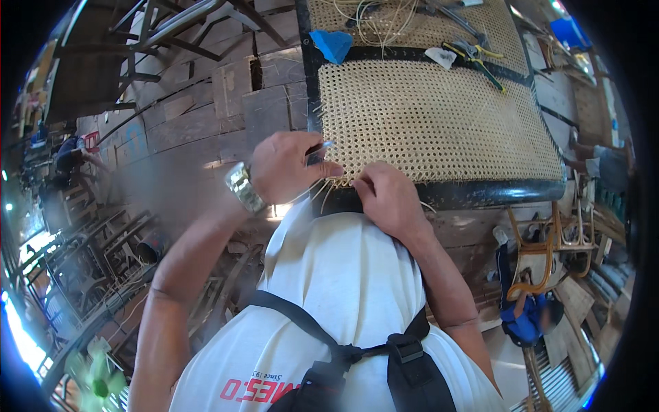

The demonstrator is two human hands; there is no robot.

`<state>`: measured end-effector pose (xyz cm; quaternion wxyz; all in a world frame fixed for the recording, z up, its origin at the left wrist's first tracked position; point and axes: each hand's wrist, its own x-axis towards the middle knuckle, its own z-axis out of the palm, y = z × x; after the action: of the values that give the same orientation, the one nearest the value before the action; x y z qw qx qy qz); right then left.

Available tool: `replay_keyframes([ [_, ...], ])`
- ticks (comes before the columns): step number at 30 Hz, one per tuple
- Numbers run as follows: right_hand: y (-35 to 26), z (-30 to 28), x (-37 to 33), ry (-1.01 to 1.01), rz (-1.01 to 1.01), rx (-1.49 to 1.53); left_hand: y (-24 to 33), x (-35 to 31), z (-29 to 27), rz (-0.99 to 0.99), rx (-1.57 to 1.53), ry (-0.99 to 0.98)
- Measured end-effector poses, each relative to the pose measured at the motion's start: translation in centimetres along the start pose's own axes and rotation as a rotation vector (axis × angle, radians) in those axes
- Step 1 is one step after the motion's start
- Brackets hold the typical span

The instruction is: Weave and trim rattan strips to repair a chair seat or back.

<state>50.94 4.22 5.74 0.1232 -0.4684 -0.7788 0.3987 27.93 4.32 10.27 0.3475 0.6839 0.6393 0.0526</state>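
A woven cane panel [439, 120] in a black frame lies in front of me, and both hands work at its near left corner. My left hand [290, 167] is closed, its thumb on the weave; a small pale-tipped thing shows at its fingertips, too small to name. Several loose cane strands [320, 187] stick out below that hand, over the frame's edge. Just to the right, my right hand [392, 202] has thumb and forefinger pinched at the panel's near edge, on what looks like a cane strand. The fingertips partly hide it. One strand end [427, 206] pokes out beside this hand.
On the panel's far part lie a blue piece [331, 45], a white scrap [440, 58], green-and-yellow-handled pliers [484, 65], a hammer [461, 24] and coiled cane [377, 17]. Wooden frames [185, 31] stand far left. Chairs [534, 257] and a person in blue [525, 319] are at right.
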Motion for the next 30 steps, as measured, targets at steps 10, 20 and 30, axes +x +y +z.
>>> replay_keyframes([
  [10,-0.5,0.1,-1.1,0.086,0.071,-0.039,-0.9,-2.6,8.6,0.046,-0.248,0.357],
  [20,-1.7,1.0,-1.7,0.076,0.185,-0.010,-4.4,0.2,3.7,0.134,0.099,0.422],
  [30,-2.7,1.1,0.4,0.113,0.234,0.879,-0.4,0.7,-0.5,0.350,-0.082,0.192],
])
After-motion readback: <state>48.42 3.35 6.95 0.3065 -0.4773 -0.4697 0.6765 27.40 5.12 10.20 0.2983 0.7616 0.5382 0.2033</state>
